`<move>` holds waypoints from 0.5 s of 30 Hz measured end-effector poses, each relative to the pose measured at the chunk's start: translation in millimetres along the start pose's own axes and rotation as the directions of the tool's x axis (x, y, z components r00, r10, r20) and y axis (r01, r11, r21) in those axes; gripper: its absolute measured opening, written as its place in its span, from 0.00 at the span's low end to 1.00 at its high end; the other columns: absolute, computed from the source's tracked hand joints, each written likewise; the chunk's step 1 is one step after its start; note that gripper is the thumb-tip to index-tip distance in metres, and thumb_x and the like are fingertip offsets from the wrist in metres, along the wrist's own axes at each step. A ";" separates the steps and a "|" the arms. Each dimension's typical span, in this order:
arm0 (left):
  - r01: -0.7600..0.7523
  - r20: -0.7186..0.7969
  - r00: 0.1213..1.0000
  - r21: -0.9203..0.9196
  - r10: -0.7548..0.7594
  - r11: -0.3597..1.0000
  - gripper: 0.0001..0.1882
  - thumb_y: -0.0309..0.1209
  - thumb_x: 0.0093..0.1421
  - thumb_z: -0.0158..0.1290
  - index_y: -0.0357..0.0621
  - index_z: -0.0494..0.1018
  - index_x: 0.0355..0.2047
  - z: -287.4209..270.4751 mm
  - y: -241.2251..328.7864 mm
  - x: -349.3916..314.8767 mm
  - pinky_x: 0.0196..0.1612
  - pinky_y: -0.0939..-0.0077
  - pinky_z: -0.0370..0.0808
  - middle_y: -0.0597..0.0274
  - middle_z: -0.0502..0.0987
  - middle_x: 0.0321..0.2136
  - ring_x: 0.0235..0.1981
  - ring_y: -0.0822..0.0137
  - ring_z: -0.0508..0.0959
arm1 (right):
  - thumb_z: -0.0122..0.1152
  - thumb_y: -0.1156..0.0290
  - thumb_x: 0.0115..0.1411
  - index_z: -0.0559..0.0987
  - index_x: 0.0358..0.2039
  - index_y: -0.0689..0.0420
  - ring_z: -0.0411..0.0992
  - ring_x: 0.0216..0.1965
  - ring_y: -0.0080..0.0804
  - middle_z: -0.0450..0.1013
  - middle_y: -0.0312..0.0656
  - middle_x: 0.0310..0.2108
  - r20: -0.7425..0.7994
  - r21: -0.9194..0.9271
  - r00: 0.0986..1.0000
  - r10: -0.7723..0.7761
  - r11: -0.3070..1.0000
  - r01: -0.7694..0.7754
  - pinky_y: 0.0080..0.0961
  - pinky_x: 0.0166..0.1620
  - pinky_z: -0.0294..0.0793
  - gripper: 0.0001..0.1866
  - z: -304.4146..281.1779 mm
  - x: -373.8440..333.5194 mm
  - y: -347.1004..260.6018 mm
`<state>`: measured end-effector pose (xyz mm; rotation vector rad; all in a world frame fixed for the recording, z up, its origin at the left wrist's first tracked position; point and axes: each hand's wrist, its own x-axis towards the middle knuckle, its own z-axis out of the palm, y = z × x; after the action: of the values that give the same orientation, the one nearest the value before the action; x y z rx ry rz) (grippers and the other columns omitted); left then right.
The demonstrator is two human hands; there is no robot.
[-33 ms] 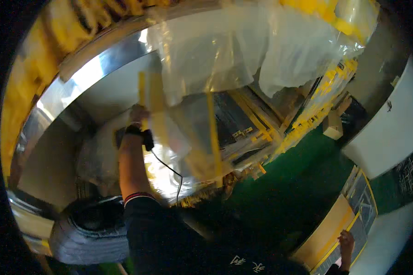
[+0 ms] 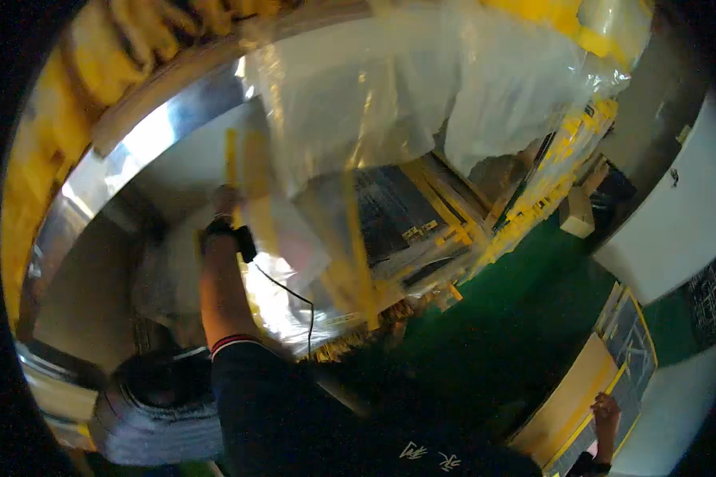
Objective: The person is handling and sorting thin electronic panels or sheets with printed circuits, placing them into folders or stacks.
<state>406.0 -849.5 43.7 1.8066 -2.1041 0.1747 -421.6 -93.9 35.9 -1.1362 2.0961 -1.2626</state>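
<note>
My left hand [image 2: 226,203] reaches forward at the left edge of a translucent sheet [image 2: 306,211] with yellow strips along it. The fingers are blurred, and their grip on the sheet is hard to make out. A black band with a small box [image 2: 243,242] sits at that wrist, a thin dark cord [image 2: 294,296] running down from it. Bright glare covers shiny clear film below the sheet. At the lower right is my right hand [image 2: 605,412], its fingers partly bent, in front of a grey panel [image 2: 635,354] with yellow edges. Whether it touches the panel does not show.
Cloudy plastic film [image 2: 358,103] hangs across the far side. Beyond the sheet lies a stack of dark panels [image 2: 394,207] with yellow tape. A tan board [image 2: 569,393] leans at the lower right, a dark round padded object [image 2: 163,421] stands lower left, and the floor [image 2: 517,294] is green.
My left hand and the yellow-striped sheet have shifted slightly to the left. My right hand has moved up a little.
</note>
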 end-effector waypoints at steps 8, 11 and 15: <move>0.302 -0.123 0.939 0.744 -0.322 0.596 0.19 0.41 0.52 0.47 0.41 0.70 0.38 -33.8 -130.3 26.0 0.38 0.55 0.71 0.51 0.73 0.34 0.42 0.56 0.72 | 0.53 0.82 0.50 0.71 0.41 0.62 0.69 0.36 0.31 0.69 0.43 0.39 -0.127 -0.105 0.977 0.169 0.978 -0.183 0.23 0.38 0.71 0.15 61.4 43.3 -66.7; 0.269 -0.014 0.922 0.743 -0.387 0.613 0.21 0.43 0.51 0.47 0.41 0.70 0.39 -52.5 -139.0 -0.6 0.40 0.56 0.70 0.51 0.72 0.36 0.43 0.57 0.71 | 0.52 0.82 0.50 0.71 0.40 0.62 0.69 0.37 0.31 0.69 0.43 0.40 -0.051 -0.177 0.989 0.139 0.973 -0.146 0.23 0.39 0.71 0.14 79.3 54.3 -78.8; 0.258 0.131 0.871 0.698 -0.473 0.668 0.24 0.46 0.50 0.49 0.40 0.69 0.41 7.0 -55.7 -85.1 0.42 0.57 0.69 0.51 0.71 0.39 0.45 0.57 0.70 | 0.52 0.81 0.51 0.72 0.40 0.61 0.69 0.39 0.30 0.70 0.41 0.39 -0.012 -0.217 0.995 0.102 0.971 -0.102 0.23 0.40 0.70 0.14 99.8 63.1 -93.3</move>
<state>468.9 -782.3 -0.1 2.8164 -1.9233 0.6500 -347.2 -219.8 71.4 -1.1000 2.3057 -1.0058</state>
